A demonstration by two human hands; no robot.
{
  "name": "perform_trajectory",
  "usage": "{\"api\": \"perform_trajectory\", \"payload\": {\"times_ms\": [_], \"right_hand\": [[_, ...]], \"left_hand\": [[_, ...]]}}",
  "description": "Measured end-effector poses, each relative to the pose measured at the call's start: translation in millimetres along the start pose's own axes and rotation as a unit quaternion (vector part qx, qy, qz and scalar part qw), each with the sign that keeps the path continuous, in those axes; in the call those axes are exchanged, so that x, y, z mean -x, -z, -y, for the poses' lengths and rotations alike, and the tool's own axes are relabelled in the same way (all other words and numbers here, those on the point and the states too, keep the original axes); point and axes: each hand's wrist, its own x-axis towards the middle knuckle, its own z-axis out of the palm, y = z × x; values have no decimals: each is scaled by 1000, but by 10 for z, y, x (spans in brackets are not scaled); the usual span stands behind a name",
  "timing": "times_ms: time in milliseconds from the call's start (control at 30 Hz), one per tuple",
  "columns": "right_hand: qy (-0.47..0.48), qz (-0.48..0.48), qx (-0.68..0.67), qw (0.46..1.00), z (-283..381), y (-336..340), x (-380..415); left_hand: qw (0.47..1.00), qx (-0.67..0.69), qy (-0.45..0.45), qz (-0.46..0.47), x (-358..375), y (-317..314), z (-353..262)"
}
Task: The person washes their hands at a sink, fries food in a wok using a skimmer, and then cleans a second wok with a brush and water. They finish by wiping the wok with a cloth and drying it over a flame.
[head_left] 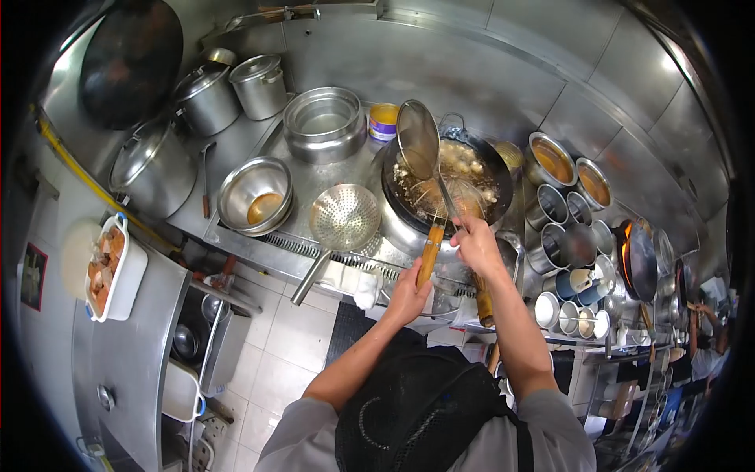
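My left hand (409, 297) is closed around the wooden handle of a wire skimmer (430, 256), whose wire head reaches into the wok. In my right hand (476, 244) is the thin metal handle of a round fine-mesh strainer (418, 135), its head tilted up over the wok's left side. The dark wok (503, 182) holds bubbling oil, and pale pieces of food (462, 163) float in it. My right hand's fingertips lie close to the skimmer's handle, partly hiding where the two tools cross. Just left of the wok rests a perforated metal ladle (346, 214).
On the counter are a metal bowl (253, 193), a large pot (324, 126) and a yellow-purple can (383, 120). Metal containers (550, 161) crowd the right side. Beyond them, flames show by another wok (641, 259). A white food tub (126, 283) sits at left.
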Motion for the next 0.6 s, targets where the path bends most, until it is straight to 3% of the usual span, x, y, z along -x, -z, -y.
{"api": "perform_trajectory", "payload": {"times_ms": [67, 267, 333, 400, 467, 533, 600], "right_hand": [[21, 15, 18, 1000, 18, -16, 63], [-29, 11, 75, 997, -49, -223, 32], [28, -12, 46, 998, -320, -442, -22], [-1, 22, 4, 1000, -369, -555, 56], [-110, 25, -131, 985, -240, -658, 230], [-113, 32, -200, 973, -253, -741, 318], [-147, 36, -363, 919, -227, -790, 371]], "left_hand": [[1000, -16, -8, 0, -1, 1, -33], [1000, 5, -1, 11, 36, -5, -144], [1000, 12, -21, 2, 50, -63, -157], [999, 19, -43, -7, 62, -85, -151], [997, 56, -3, 57, 64, -91, -150], [997, 51, -55, 21, 59, -164, -18], [991, 106, -76, -8, 65, -220, 81]]}}
